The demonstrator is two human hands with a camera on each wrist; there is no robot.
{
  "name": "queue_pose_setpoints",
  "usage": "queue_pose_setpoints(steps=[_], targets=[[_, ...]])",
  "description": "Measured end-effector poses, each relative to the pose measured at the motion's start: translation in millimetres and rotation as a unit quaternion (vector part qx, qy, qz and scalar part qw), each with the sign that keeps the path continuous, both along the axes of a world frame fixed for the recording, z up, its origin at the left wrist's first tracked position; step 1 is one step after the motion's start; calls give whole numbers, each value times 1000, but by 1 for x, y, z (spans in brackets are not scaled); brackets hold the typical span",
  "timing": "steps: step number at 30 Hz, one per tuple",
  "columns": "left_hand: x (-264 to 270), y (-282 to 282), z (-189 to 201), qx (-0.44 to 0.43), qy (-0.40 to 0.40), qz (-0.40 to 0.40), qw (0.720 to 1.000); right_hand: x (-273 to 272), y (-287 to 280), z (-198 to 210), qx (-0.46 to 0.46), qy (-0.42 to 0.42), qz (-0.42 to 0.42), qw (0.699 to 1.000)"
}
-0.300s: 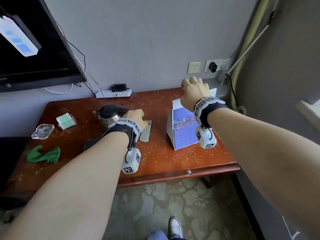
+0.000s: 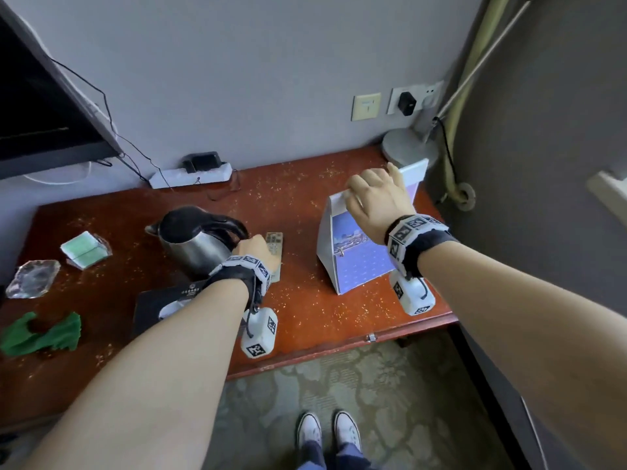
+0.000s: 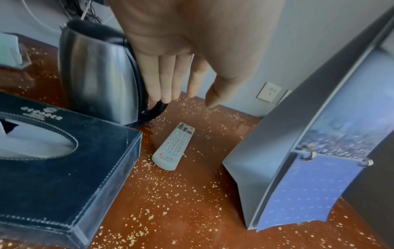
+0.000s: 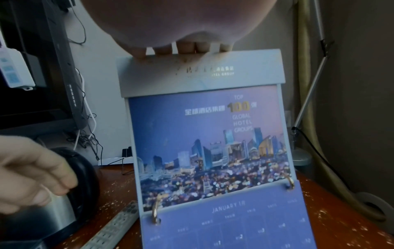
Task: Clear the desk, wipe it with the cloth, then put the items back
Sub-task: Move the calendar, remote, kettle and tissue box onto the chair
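Observation:
The red-brown desk [image 2: 322,317] is strewn with crumbs. My left hand [image 2: 254,249] hangs beside the steel kettle [image 2: 193,245], its straight fingers [image 3: 166,84] touching the black handle [image 3: 153,109] without wrapping it. Just to its right lies a grey remote [image 3: 173,146]. My right hand [image 2: 376,195] sits on the standing desk calendar [image 2: 356,266]; the fingers [image 4: 183,48] hook over its top edge and the thumb lies on the front. A crumpled green cloth [image 2: 40,334] lies at the desk's left front.
A black tissue box [image 2: 159,303] stands under my left forearm. A glass ashtray [image 2: 32,278] and a green packet [image 2: 83,249] lie at the left. A power strip [image 2: 190,176] and a lamp base [image 2: 407,147] sit along the back wall. A screen hangs at upper left.
The head view has shifted slightly. My left hand stays by the kettle handle and my right hand stays on the calendar's top edge.

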State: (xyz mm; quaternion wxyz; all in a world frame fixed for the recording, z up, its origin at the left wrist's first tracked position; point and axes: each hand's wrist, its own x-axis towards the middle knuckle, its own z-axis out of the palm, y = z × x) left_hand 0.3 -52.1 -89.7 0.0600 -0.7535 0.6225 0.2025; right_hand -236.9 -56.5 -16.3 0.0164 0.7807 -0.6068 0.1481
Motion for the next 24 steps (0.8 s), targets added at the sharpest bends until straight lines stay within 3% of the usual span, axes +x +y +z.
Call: queue_pose_setpoints(steps=[8, 11, 18, 24], targets=[[-8, -22, -64, 42, -26, 24, 999, 1, -1, -29, -113, -28, 3, 993], [-15, -28, -75, 46, -46, 2, 998, 7, -2, -34, -130, -38, -7, 991], [-19, -34, -111, 25, -79, 58, 995, 11, -6, -49, -186, -74, -23, 979], [-15, -46, -122, 61, -50, 61, 995, 10, -10, -53, -208, -80, -25, 975]])
